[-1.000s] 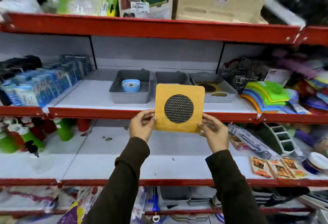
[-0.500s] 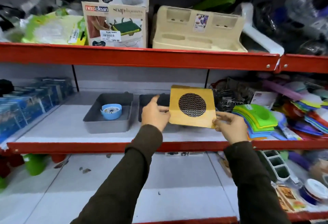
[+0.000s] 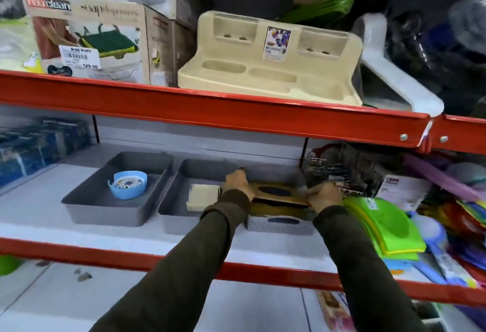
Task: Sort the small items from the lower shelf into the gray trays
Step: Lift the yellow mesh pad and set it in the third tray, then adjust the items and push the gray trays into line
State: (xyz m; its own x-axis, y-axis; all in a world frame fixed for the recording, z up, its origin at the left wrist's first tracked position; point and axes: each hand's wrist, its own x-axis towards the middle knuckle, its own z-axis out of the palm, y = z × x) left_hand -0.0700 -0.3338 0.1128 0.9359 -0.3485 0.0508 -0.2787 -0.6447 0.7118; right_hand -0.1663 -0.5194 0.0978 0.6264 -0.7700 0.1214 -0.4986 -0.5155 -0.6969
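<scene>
Three gray trays stand side by side on the middle shelf. The left tray (image 3: 86, 201) holds a blue round item (image 3: 128, 184). The middle tray (image 3: 171, 209) holds a cream square item (image 3: 202, 196). Over the right tray (image 3: 278, 226) I hold a yellow card with a black mesh disc (image 3: 276, 192), lying nearly flat just above a similar card inside. My left hand (image 3: 236, 181) grips its left edge, my right hand (image 3: 324, 196) its right edge. Both sleeves are dark.
A red shelf beam (image 3: 210, 110) runs just above the trays. Blue packets (image 3: 34, 145) sit at the left, wire items (image 3: 339, 171) and green mats (image 3: 384, 226) at the right. Boxes and a beige caddy (image 3: 268, 63) fill the upper shelf. Small packets (image 3: 334, 310) lie on the lower shelf.
Both hands carried the yellow card forward and down from upright in front of the shelf to nearly flat over the right tray. The view has moved closer and up.
</scene>
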